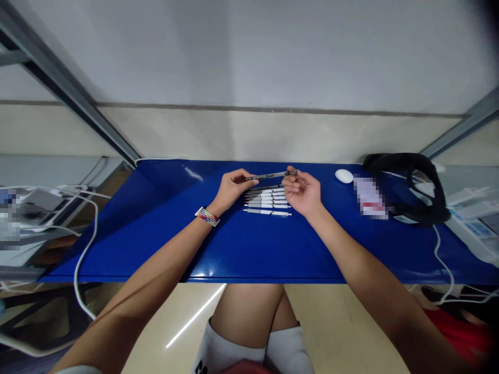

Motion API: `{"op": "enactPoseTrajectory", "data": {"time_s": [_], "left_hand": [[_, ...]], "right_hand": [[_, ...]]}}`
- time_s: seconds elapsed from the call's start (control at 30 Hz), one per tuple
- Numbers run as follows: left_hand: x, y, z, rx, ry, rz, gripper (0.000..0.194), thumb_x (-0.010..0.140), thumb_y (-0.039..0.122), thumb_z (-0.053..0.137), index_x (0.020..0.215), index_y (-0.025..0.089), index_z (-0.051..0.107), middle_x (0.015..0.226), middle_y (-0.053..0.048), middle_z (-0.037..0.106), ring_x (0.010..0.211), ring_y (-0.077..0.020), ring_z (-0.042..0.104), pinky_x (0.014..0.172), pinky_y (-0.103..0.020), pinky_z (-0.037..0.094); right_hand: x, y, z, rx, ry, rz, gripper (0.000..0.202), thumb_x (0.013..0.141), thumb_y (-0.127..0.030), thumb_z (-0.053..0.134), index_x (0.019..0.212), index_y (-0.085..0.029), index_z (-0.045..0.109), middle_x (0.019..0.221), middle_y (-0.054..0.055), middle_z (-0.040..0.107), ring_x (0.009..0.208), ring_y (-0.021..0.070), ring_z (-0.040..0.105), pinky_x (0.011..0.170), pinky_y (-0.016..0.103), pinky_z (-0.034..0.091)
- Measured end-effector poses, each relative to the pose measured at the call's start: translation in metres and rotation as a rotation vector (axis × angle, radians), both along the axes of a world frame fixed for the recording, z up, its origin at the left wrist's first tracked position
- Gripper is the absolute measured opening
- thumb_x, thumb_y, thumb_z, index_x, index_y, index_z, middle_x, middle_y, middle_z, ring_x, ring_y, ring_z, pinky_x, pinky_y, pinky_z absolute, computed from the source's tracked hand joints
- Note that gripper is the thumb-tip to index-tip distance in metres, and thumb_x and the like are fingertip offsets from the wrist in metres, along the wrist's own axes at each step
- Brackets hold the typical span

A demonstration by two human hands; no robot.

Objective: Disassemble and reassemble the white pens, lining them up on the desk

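Observation:
Between my two hands a slim pen with a clear barrel is held nearly level, a little above the blue table. My left hand, with a patterned band on its wrist, pinches one end. The fingers of my right hand are closed on the other end. Just below lies a row of several white and grey pens, side by side with their tips to the left. One white pen lies slightly apart at the near side of the row. My right hand hides some of the row's right ends.
The blue table runs up to the wall. On its right are a white oval mouse, a blurred packet and a black headset-like strap. White cables hang over the left edge.

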State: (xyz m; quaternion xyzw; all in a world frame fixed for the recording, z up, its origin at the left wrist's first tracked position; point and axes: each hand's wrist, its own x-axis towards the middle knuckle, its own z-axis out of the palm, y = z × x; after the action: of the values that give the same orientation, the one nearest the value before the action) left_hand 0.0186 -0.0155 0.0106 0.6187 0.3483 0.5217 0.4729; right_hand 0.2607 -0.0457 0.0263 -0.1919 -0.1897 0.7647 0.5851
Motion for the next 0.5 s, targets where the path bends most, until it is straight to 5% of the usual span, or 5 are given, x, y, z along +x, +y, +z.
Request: {"op": "enactPoseTrajectory", "data": {"time_s": [0.5], "left_hand": [[0.001, 0.0006, -0.0009, -0.018, -0.019, 0.001, 0.033, 0.073, 0.044, 0.096, 0.081, 0.018, 0.076, 0.087, -0.004, 0.079, 0.078, -0.0163, 0.07, 0.08, -0.033, 0.058]], "right_hand": [[-0.0032, 0.0008, -0.0008, 0.011, 0.017, -0.011, 0.005, 0.096, -0.016, 0.066, 0.099, -0.019, 0.068, 0.068, -0.004, 0.055, 0.054, 0.0069, 0.048, 0.048, 0.014, 0.045]]}}
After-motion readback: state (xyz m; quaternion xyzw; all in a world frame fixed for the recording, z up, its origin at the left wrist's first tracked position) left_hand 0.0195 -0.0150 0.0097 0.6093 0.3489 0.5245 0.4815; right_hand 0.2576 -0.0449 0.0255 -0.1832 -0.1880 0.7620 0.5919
